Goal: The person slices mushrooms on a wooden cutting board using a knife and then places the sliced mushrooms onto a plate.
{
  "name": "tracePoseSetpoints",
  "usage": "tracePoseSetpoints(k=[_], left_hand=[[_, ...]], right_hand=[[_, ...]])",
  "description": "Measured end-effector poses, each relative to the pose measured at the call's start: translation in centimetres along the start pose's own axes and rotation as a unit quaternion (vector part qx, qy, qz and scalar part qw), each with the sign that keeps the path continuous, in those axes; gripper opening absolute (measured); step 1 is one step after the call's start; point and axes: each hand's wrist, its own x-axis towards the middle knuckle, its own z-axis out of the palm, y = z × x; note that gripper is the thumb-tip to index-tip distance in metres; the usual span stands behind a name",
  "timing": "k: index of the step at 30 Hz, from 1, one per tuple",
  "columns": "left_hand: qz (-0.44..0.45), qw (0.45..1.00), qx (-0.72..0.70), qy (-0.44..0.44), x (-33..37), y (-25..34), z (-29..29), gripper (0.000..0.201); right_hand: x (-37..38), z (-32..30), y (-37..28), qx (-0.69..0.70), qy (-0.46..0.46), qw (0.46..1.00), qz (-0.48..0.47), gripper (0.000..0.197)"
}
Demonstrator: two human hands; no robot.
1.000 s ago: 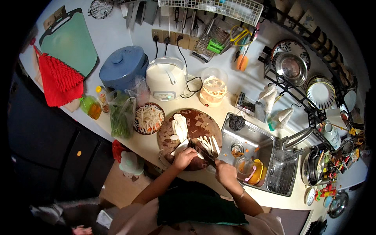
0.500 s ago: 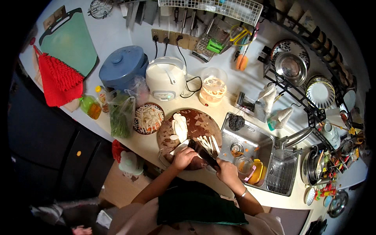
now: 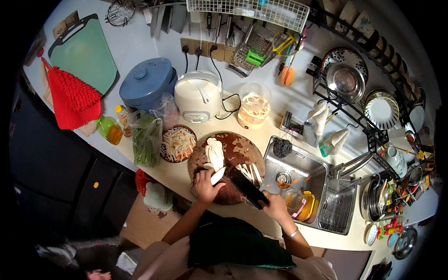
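Two hands are at the centre of the frame. What has just changed?

The left hand (image 3: pixel 205 187) has shifted left. Half a second ago it sat against the upper end of the knife (image 3: pixel 249 188); a gap now separates them. The blade also presents more of its broad dark face.

State each grip.

Left grip: pinching a white slice (image 3: pixel 218 175) between thumb and fingers. Right hand (image 3: pixel 275 205): wrapped round the knife handle. Whether the blade touches the round cutting board (image 3: pixel 242 144) cannot be determined.

Locate the material.

The held slice is at frame centre, just below the pile of slices (image 3: pixel 214 151). Cut strips (image 3: pixel 256 174) lie to the right of the blade's upper end. More strips fill the patterned bowl (image 3: pixel 165 155), left of centre on the counter (image 3: pixel 224 126).

Consequence for the cutting?

Judgement: no cut is in progress. The held slice and the left fingers are clear of the blade; the strips and pile appear undisturbed.
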Motion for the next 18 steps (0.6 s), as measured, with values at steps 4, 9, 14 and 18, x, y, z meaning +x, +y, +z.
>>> tracePoseSetpoints(k=[4,9,14,18], left_hand=[[-0.059,0.992,0.004,-0.115,0.2,-1.9,-0.3,0.039],[-0.007,0.985,-0.138,-0.104,1.6,-1.7,-0.8,0.021],[0.21,0.955,-0.173,-0.115,3.5,1.7,0.6,0.016],[0.272,0.931,-0.157,-0.186,3.0,1.3,2.6,0.028]], right_hand=[[-0.8,1.4,0.9,-0.023,-0.014,1.0,-0.005,0.021],[0.2,1.4,1.9,-0.032,0.021,0.997,0.068,0.021],[1.4,0.9,3.0,-0.005,0.026,0.996,0.081,0.026],[1.4,0.2,1.8,-0.035,0.009,0.995,0.09,0.023]])
